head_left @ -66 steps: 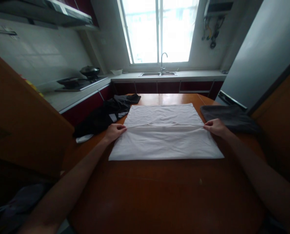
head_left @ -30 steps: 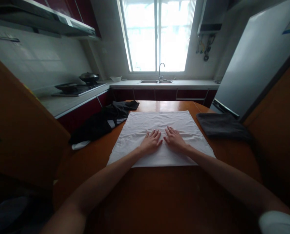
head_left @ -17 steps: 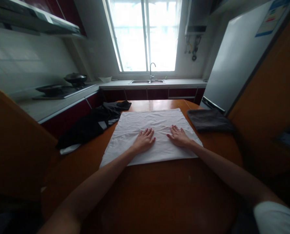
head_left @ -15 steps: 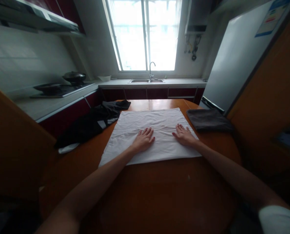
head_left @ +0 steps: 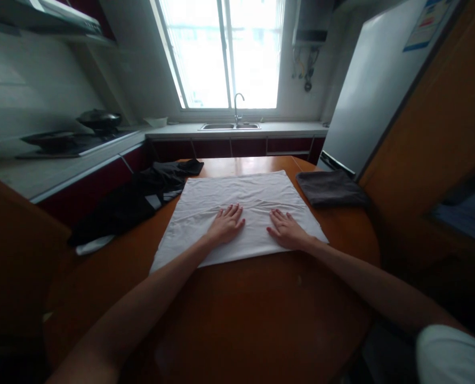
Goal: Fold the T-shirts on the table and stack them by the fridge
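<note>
A white cloth (head_left: pixel 241 189) lies spread on the brown wooden table (head_left: pixel 261 314), with light wrinkles across its middle. My left hand (head_left: pixel 226 225) rests flat on the cloth near its centre, fingers spread and pointing away from me. To its right, my right hand (head_left: pixel 288 230) also lies palm down on the cloth, fingers apart. A gap of cloth shows between the two hands. Neither hand holds anything.
Dark clothing (head_left: pixel 129 205) lies at the table's left edge, and a folded grey cloth (head_left: pixel 331 188) at the right. Beyond are a counter with a sink (head_left: pixel 229 127), a stove (head_left: pixel 81 143) at left and a fridge (head_left: pixel 369 80) at right.
My right hand has slid left and slightly toward me over the cloth, closer to my left hand. My left hand stays at the same place on the cloth. The view has shifted a little.
</note>
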The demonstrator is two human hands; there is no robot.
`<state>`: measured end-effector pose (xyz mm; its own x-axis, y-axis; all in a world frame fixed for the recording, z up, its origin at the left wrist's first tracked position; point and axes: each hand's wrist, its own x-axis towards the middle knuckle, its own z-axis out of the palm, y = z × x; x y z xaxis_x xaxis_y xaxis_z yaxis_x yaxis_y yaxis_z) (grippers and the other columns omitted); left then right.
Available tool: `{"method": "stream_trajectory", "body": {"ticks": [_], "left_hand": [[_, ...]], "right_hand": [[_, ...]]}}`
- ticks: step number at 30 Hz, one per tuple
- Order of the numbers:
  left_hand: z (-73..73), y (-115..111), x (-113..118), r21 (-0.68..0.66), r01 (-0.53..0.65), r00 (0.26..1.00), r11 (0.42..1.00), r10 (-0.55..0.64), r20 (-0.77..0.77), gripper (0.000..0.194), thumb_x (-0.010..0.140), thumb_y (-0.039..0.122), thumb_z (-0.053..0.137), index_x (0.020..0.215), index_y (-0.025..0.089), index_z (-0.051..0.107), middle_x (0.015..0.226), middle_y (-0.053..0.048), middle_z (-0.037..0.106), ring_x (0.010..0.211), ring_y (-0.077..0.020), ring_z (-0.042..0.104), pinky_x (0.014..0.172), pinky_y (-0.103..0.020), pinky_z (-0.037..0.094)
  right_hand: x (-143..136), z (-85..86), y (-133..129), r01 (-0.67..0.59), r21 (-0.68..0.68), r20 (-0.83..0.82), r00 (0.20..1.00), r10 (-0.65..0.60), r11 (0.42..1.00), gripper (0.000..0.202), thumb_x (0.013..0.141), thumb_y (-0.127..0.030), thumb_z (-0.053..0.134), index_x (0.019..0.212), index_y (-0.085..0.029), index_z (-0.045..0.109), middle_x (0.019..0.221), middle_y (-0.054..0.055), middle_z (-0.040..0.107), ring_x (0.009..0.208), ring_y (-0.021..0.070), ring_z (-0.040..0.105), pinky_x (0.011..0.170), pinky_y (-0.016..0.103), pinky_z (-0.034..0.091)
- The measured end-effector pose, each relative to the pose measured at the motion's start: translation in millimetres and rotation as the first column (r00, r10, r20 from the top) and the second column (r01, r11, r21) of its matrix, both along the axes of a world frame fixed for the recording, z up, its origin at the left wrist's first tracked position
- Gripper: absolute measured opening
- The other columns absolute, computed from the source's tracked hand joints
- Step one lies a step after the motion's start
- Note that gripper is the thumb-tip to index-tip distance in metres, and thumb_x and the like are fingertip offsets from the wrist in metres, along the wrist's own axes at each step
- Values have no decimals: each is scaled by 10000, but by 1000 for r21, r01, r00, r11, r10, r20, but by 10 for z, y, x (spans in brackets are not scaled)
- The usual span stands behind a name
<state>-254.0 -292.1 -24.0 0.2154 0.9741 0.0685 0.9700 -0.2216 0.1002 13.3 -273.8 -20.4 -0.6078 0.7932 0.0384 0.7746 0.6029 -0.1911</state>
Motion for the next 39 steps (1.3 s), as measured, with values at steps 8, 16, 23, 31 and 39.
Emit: {"method": "stream_trajectory", "body": {"ticks": [8,16,23,31,39], "left_hand": [[-10,9,9,3,8,1000,1000,-8,7,622,1043,459,269,1595,174,308,1672,-120,227,1551,-295,195,1233,-529,158],[160,-91,91,58,-5,999,998,3,38,604,1045,446,326,1591,188,308,1670,-123,246,1557,-306,164,1226,-572,170],[212,-540,223,63,136,989,989,-139,49,652,1044,571,277,1595,224,295,1665,-107,270,1554,-295,181,1232,-597,141],[109,-674,154,-21,83,991,996,-80,105,667,1041,574,290,1601,213,282,1673,-124,235,1557,-308,163,1229,-585,173],[223,-1002,-698,49,-208,977,977,209,-28,600,1062,493,289,1563,173,372,1646,-150,303,1542,-333,210,1218,-597,182]], "right_hand": [[897,-83,235,284,13,65,956,-284,959,688,1038,-498,249,1587,-86,307,1670,159,210,1556,271,159,1244,518,135],[590,265,396,246,125,-252,945,-209,961,651,1037,-404,242,1552,-24,363,1639,196,288,1540,282,225,1243,446,200],[9,-160,142,108,113,-142,986,-92,988,628,1027,-395,264,1541,-58,388,1629,190,314,1529,296,255,1219,525,237],[83,-405,233,90,153,-59,995,-82,984,637,1027,-403,240,1513,-38,430,1608,192,363,1512,304,298,1209,518,266],[67,-435,237,85,159,-79,994,-74,984,606,1040,-399,250,1504,-62,446,1596,193,386,1504,303,316,1203,527,280]]}}
